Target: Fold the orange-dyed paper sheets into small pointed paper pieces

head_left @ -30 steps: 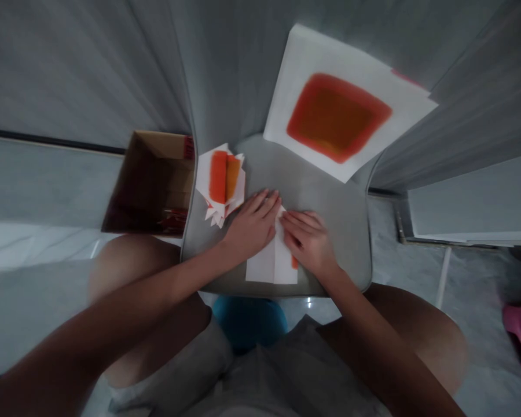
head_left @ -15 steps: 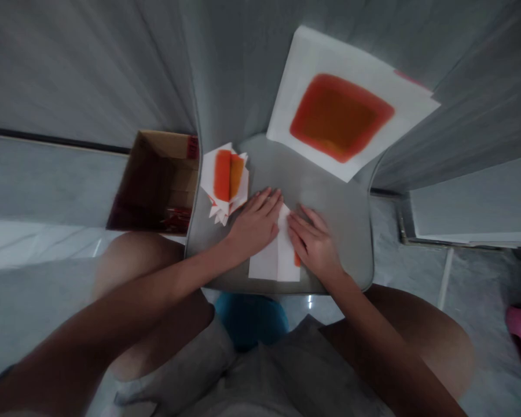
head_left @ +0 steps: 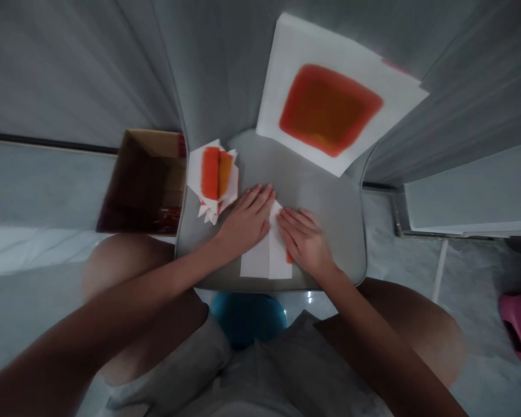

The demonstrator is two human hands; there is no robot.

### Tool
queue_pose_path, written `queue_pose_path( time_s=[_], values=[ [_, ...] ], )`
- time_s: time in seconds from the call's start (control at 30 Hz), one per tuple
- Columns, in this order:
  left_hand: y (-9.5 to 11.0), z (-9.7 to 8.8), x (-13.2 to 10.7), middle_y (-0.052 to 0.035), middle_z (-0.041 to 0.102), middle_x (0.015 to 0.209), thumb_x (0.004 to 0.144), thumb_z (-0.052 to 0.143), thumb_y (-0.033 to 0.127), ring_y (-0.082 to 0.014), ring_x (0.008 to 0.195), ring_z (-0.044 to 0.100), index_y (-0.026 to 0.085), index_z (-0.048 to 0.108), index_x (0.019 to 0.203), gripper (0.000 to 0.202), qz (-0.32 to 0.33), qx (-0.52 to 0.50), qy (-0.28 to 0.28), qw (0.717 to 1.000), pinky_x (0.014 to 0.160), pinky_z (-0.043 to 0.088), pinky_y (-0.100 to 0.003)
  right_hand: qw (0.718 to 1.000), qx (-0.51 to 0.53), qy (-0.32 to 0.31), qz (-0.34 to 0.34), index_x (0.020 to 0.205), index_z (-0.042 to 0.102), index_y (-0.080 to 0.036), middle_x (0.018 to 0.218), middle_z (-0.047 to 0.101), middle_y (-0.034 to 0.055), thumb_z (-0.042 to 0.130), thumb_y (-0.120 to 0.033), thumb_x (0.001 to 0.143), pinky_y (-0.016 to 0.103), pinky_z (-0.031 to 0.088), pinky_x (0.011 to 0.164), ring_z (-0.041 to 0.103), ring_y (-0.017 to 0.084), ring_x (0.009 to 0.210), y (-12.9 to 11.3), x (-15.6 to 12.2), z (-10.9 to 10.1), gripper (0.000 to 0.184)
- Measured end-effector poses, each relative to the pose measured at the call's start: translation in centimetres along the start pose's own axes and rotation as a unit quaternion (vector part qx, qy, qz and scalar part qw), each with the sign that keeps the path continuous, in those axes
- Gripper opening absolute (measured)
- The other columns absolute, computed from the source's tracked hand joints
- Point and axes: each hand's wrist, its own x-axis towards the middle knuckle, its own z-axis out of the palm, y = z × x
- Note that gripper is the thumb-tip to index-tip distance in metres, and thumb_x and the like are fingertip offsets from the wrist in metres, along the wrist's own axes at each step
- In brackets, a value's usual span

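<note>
- Two hands on my feed, both flat and open, neither gripping: the left hand [head_left: 243, 223] presses beside a folded white paper [head_left: 264, 260], fingertips at its top edge, and the right hand [head_left: 304, 243] lies over its right side
- That paper sits at 6 o'clock on a grey seat [head_left: 316, 174], with a sliver of orange showing by the right palm
- At 10 o'clock, just beside the left hand, lies a pile of folded white papers [head_left: 212, 179] with orange patches
- A large white sheet [head_left: 325, 110] with an orange square sits at 12 o'clock
- An open cardboard box [head_left: 143, 182] stands at 9 o'clock (its inside is too dim for me to read well)
</note>
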Motion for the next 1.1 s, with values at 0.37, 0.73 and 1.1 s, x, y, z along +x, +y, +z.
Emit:
queue_pose_path(
  time_s=[0.37,0.73,1.1],
  values=[
    [0.0,-0.2,0.0,-0.0115,0.039,0.168,0.101,0.041,0.018,-0.0299,0.158,0.033,0.012,0.043,0.160,0.059,0.023,0.014,-0.021,0.999,0.131,0.026,-0.055,1.000,-0.002,-0.005,-0.007,0.136,0.070,-0.019,0.139,0.070,0.0079,0.048,-0.024,0.108,0.048,0.045,0.121,0.064,0.023,0.135,-0.1,0.1,-0.3,0.036],
    [0.1,-0.4,0.0,-0.0141,0.036,0.169,0.101,0.041,0.019,-0.0281,0.158,0.034,0.005,0.043,0.158,0.059,0.017,0.022,-0.021,0.999,0.132,0.025,-0.049,1.000,0.011,-0.025,0.004,0.138,0.069,-0.021,0.141,0.070,0.0071,0.045,-0.025,0.109,0.051,0.043,0.122,0.063,0.023,0.136,0.1,0.1,-0.4,0.038],
    [0.3,-0.2,0.0,-0.0134,0.036,0.169,0.101,0.041,0.019,-0.0261,0.159,0.030,0.008,0.040,0.160,0.061,-0.001,0.021,-0.026,0.999,0.134,0.021,-0.047,0.998,0.017,-0.021,0.058,0.146,0.062,-0.019,0.147,0.065,0.0094,0.044,-0.027,0.109,0.058,0.037,0.126,0.050,0.029,0.147,-0.5,-1.3,-0.5,0.043]
  ],
)
